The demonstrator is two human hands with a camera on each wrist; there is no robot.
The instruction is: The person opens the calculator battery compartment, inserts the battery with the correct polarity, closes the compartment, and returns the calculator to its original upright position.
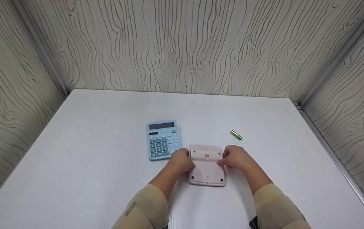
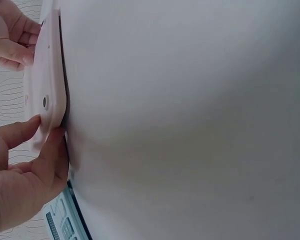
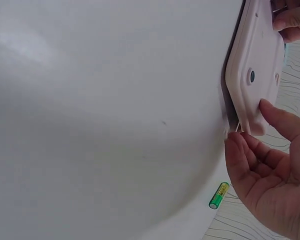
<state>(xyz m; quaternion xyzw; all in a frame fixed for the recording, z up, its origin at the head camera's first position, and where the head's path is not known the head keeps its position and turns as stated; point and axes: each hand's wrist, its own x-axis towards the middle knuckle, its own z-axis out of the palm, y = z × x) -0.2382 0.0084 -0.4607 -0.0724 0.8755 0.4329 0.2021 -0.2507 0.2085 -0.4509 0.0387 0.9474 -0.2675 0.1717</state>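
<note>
A pale pink calculator [image 1: 206, 171] lies back side up, showing dark round feet near its corners and a small latch at the battery cover. My left hand [image 1: 180, 160] pinches its left edge, thumb on the back and fingers at the side. On the opposite edge my right hand [image 1: 237, 157] grips it the same way; in the right wrist view, the fingertips [image 3: 233, 142] reach under the rim. The calculator's keys and screen are hidden beneath it. Just left of it is a light blue calculator [image 1: 162, 138], face up, partly covered by my left hand.
A green and yellow battery [image 1: 236, 135] lies on the white table [image 1: 89, 152] beyond my right hand. Wood-patterned panels [image 1: 175, 47] enclose the table at the back and both sides.
</note>
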